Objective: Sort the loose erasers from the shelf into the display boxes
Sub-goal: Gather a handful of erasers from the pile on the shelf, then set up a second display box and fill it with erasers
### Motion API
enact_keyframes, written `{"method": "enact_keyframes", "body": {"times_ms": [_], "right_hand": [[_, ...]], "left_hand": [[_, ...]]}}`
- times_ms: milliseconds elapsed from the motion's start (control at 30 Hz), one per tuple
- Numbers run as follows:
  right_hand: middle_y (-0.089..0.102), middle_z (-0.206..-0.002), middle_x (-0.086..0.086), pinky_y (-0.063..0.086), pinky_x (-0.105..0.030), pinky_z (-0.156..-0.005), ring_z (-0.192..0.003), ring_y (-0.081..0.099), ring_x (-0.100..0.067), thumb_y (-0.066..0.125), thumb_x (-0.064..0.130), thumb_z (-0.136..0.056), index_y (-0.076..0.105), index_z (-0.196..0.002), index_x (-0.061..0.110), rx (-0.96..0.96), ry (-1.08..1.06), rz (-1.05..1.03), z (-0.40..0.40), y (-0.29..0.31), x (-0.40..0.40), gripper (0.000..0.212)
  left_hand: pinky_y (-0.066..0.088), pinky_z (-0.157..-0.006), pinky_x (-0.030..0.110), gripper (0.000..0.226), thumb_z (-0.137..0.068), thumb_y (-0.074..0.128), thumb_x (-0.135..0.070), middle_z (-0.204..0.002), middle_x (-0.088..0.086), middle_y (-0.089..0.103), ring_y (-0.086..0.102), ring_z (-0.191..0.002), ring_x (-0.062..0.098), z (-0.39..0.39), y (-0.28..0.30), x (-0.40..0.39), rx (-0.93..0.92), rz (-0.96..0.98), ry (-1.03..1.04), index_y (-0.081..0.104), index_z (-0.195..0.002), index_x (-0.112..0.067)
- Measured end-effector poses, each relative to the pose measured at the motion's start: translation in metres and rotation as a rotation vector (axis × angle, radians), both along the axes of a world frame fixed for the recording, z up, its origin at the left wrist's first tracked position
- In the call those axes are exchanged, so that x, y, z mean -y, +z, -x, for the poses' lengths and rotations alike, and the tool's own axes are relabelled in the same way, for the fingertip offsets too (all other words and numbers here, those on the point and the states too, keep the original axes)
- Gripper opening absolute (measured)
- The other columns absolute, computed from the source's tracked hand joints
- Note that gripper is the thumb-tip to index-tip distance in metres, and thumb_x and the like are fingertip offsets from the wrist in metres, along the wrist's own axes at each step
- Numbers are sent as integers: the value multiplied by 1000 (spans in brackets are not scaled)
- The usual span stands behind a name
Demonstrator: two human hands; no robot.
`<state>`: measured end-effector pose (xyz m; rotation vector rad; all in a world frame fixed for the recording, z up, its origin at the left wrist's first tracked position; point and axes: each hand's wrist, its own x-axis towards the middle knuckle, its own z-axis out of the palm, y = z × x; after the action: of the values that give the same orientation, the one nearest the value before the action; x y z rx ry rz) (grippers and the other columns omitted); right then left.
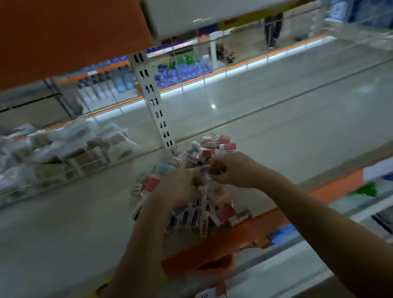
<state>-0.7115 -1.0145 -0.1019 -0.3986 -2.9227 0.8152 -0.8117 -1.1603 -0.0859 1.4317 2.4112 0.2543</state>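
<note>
Red, blue and white loose erasers point(193, 196) lie heaped on the pale shelf point(61, 231), spreading from its near orange edge back to the slotted upright point(156, 108). Both hands sit on the heap's middle: the left hand point(174, 187) curls its fingers into the erasers, and the right hand point(233, 171), just beside it, pinches a small eraser. Farther left, plastic-wrapped packs point(35, 155) fill a wire basket.
</note>
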Motion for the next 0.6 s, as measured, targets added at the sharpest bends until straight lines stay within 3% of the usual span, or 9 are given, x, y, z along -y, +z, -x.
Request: {"method": "enact_keyframes", "body": {"times_ms": [67, 200, 367, 433, 500, 600], "right_hand": [[64, -97, 2, 49, -22, -79, -88, 60, -12, 63, 27, -87, 60, -103, 15, -48, 20, 129, -2, 2, -9, 20], [62, -98, 1, 53, -23, -78, -89, 62, -11, 67, 19, -83, 48, -123, 23, -96, 77, 503, -6, 6, -18, 45], [61, -97, -5, 57, -28, -73, -83, 66, -15, 65, 5, -84, 56, -107, 22, -122, 178, 818, -9, 12, -9, 30], [61, -97, -8, 58, -30, -72, -84, 67, -17, 64, 4, -83, 56, -97, 21, -131, 205, 915, -10, 14, 0, 23], [61, -98, -10, 59, -32, -71, -83, 68, -18, 63, 2, -83, 56, -93, 15, -130, 226, 971, -10, 15, 11, 18], [60, -91, -13, 58, -30, -70, -73, 67, -17, 62, 0, -84, 55, -92, 4, -124, 262, 1031, -6, 16, 32, 12]], "left_hand": [[35, -64, 17, 15, -85, 64, -23, -100, -9, 55, 49, -84, 2, -4, -1, 3, 72, -73, 59, 53, -93, -30], [35, -60, 11, 21, -85, 65, -33, -88, -18, 54, 52, -78, -5, -12, 2, 16, 143, -262, 215, 48, -95, -37], [43, -61, 12, 21, -86, 67, -27, -89, -13, 62, 61, -75, -1, -29, 1, 37, 288, -550, 405, 60, -101, -41], [44, -63, 16, 12, -83, 69, -35, -84, -13, 63, 61, -74, 1, -39, -1, 49, 303, -640, 491, 63, -93, -40], [44, -59, 15, 20, -74, 69, -51, -75, -15, 63, 60, -68, -1, -51, -1, 65, 300, -705, 564, 63, -87, -37], [46, -58, 19, 14, -77, 72, -38, -66, -18, 61, 59, -64, 1, -64, -2, 94, 312, -765, 658, 64, -88, -32]]}}
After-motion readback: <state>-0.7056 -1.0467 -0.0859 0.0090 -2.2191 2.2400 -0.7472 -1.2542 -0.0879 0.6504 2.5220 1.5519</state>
